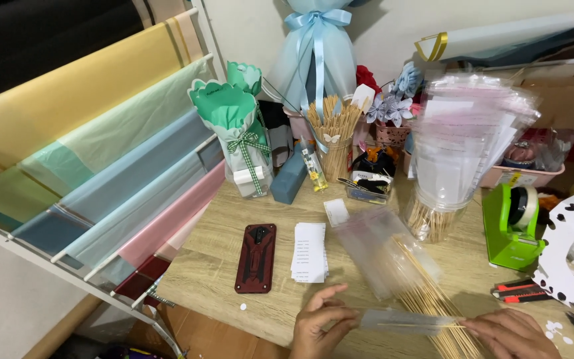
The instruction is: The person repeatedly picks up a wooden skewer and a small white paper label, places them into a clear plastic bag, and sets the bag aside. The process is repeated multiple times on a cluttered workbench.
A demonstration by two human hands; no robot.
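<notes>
Standing by the wooden table [220, 266], you see it crowded against a pale wall: a slanted rack of wrapping paper rolls [88, 153] in yellow, green, blue and pink fills the left side, and a green paper bouquet cone [237, 126] with a checked ribbon stands beside it. Further back sits a cup of wooden sticks [333, 136] and a blue-ribboned wrapped bundle [317, 46]. A red and black phone [256, 258] lies flat near a small stack of white slips [309, 251]. To the right are a tall jar stuffed with clear bags [463, 143] and a green tape dispenser [513, 226].

At the near edge, a small clear plastic sleeve [403, 322] is held level between both hands, a thin wooden skewer [426, 325] lying inside it. It is narrow, see-through and slightly glossy. The left hand [320, 326] pinches its left end with curled fingers; the right hand [509, 332] grips the skewer end at the right. Just behind, a loose pile of skewers [426, 292] rests under larger clear bags [383, 256].
</notes>
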